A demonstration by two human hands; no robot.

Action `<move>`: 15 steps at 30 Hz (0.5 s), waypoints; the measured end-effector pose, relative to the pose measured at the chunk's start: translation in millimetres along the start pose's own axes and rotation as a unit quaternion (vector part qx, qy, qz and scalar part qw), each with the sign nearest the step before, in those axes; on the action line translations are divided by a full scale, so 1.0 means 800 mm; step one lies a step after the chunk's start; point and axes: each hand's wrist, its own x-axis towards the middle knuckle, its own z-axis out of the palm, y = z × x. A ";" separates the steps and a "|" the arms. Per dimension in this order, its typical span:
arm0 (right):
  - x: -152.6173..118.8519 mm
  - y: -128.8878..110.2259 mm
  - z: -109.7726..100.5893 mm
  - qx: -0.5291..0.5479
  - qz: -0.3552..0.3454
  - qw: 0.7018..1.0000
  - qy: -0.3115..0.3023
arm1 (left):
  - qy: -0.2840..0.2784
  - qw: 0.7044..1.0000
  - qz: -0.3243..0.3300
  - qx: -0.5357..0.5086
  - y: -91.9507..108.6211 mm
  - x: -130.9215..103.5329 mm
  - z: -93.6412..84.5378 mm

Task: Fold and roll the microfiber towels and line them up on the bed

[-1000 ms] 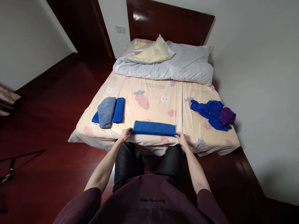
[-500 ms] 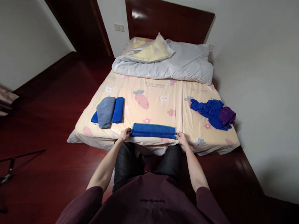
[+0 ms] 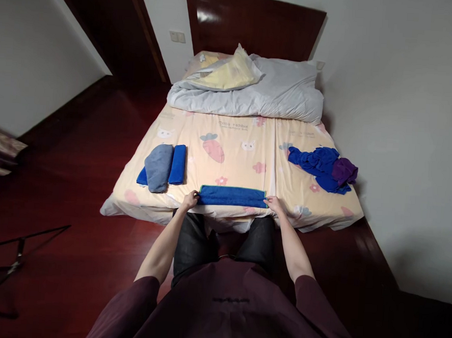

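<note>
A blue towel (image 3: 232,196) with a green edge lies folded into a long strip near the foot of the bed. My left hand (image 3: 191,200) pinches its left end, and my right hand (image 3: 273,203) pinches the right end. Left of it rest a grey-blue folded cloth (image 3: 158,168), with a bit of blue cloth showing from under it, and a narrow folded blue towel (image 3: 178,164). On the right is a crumpled heap of blue cloths (image 3: 318,167) with a purple cloth (image 3: 344,172) at its side.
The bed (image 3: 235,139) has a patterned yellowish sheet. A bunched grey quilt (image 3: 288,88) and a pale yellow pillow or cover (image 3: 231,75) lie by the dark wooden headboard (image 3: 254,23). A black metal stand (image 3: 17,258) is on the floor at left; a wall runs along the right.
Both hands still hold the towel's ends. The raised fold along the towel's middle now lies flatter towards the near edge. The view has shifted slightly.
</note>
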 end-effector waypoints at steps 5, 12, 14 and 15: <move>-0.009 -0.007 0.003 -0.091 0.004 0.996 0.023 | 0.017 1.000 -0.001 0.006 0.002 -0.007 0.011; -0.034 -0.038 -0.001 -0.198 -0.198 0.957 0.070 | 0.118 0.976 0.170 0.067 0.005 -0.032 0.016; -0.037 -0.051 -0.001 -0.205 -0.254 0.945 0.037 | 0.099 0.963 0.240 0.071 0.011 -0.037 0.017; -0.039 -0.057 0.000 -0.208 -0.271 0.940 0.017 | 0.081 0.958 0.267 0.069 0.015 -0.038 0.018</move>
